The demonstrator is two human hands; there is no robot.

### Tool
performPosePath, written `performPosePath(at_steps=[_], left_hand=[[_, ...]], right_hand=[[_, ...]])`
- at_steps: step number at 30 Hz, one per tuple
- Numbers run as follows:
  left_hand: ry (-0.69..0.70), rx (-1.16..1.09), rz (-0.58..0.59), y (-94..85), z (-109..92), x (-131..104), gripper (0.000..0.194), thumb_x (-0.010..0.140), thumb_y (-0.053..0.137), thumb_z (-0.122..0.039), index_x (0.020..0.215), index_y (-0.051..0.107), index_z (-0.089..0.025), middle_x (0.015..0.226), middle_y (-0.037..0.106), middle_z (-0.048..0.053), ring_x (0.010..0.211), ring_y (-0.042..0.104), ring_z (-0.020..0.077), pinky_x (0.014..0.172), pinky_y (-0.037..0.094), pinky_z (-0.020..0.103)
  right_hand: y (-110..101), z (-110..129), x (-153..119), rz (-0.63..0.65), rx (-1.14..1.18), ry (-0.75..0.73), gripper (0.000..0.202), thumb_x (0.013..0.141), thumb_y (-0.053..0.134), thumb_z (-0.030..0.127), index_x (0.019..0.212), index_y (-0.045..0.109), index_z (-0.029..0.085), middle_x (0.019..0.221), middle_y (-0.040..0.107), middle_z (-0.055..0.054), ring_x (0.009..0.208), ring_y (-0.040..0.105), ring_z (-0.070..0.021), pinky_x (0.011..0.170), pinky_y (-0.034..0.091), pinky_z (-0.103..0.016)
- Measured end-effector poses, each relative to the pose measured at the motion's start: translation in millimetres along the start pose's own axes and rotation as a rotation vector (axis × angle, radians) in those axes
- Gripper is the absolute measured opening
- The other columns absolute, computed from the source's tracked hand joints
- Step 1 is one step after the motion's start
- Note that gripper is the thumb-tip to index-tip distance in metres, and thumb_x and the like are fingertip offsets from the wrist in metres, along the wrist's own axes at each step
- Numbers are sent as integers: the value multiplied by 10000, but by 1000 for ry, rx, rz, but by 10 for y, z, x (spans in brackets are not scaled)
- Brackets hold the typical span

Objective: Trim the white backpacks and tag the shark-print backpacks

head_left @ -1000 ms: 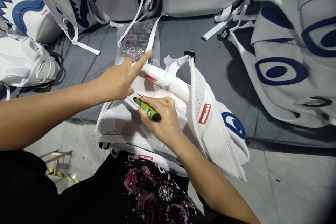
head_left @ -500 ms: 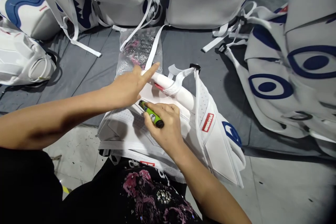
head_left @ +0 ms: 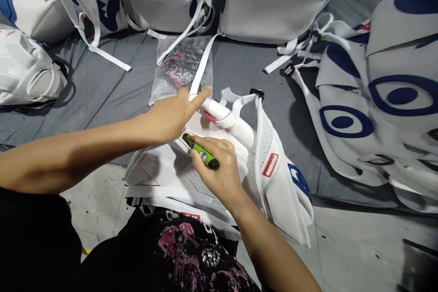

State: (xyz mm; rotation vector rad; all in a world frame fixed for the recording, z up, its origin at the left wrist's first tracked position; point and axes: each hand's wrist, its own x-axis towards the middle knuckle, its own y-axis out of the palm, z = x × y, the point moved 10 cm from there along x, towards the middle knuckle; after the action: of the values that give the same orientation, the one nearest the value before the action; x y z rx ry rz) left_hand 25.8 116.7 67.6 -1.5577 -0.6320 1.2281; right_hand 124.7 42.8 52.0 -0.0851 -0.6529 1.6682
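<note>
A white backpack (head_left: pixel 205 182) with perforated padding, a red label and a blue eye patch lies across my lap, leaning on the grey-covered surface. My left hand (head_left: pixel 171 116) is on its upper edge, thumb on the near side and index finger stretched along the top. My right hand (head_left: pixel 221 164) grips a green marker pen (head_left: pixel 201 151) with black ends. It points up and left at the bag's upper panel, close below my left thumb. The pen's far tip is too small to tell whether it touches the fabric.
Past the bag's top lies a clear plastic bag (head_left: pixel 181 66) with pink print, crossed by a white strap. White backpacks stand behind (head_left: pixel 280 2), at the left (head_left: pixel 27 68) and at the right (head_left: pixel 345 123). Loose straps trail over the grey cover (head_left: pixel 106 96). Pale floor tiles show below.
The view has shifted slightly. My left hand stays on the bag's upper edge, and my right hand with the marker pen keeps nearly the same place on the panel.
</note>
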Motion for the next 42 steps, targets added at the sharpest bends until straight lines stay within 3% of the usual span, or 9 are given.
performPosePath(at_steps=[2,5,9,13,21,31,36,42], left_hand=[[2,9,0,-6,-8,-4,1020,858,591,-155,1624,-67,-296,1336,497,185,909,645,219,777,496,316],[5,21,-2,-28,-24,-12,1015,859,590,-166,1624,-68,-283,1331,503,185,912,647,218,780,497,311],[-14,27,28,-32,-21,-19,1009,862,593,-178,1622,-61,-289,1324,509,177,911,646,214,777,497,304],[-12,7,28,-34,-20,-17,998,867,586,-178,1622,-55,-299,1344,496,192,920,646,232,782,499,326],[19,-25,12,-9,-8,-14,998,878,590,-184,1621,-65,-305,1393,465,207,958,659,261,833,497,360],[24,-6,-22,-27,-17,-25,956,883,564,-166,1623,-27,-299,1313,506,179,888,641,217,775,498,318],[-25,45,-14,-31,-16,-165,841,903,522,-164,1612,84,-278,1217,526,157,822,638,201,697,492,286],[-178,68,23,16,44,-593,798,920,475,-133,1612,120,-312,1153,519,131,756,629,185,621,488,267]], right_hand=[[-20,-9,6,-10,-3,7,240,918,604,282,1122,723,238,1089,779,-37,1019,706,-223,942,452,-450],[47,5,11,74,48,-8,248,909,617,271,1133,721,242,1111,777,-29,1023,711,-218,936,466,-438],[-13,5,12,29,23,-16,254,920,608,261,1146,716,217,1119,775,-48,1047,706,-226,942,455,-451],[43,-4,14,95,51,-5,252,913,623,254,1146,714,225,1128,774,-34,1047,707,-212,939,463,-442],[36,-38,63,102,49,30,253,901,625,272,1131,726,243,1124,775,-34,1039,711,-217,952,482,-462],[37,-26,63,120,68,23,251,901,625,272,1123,731,223,1100,782,-42,1013,723,-218,945,512,-462],[13,55,48,97,53,-5,243,901,615,267,1110,732,224,1089,781,-51,1007,719,-227,916,521,-456],[298,301,-20,249,88,-34,210,870,626,253,1037,750,221,937,783,-33,878,714,-213,855,522,-416]])
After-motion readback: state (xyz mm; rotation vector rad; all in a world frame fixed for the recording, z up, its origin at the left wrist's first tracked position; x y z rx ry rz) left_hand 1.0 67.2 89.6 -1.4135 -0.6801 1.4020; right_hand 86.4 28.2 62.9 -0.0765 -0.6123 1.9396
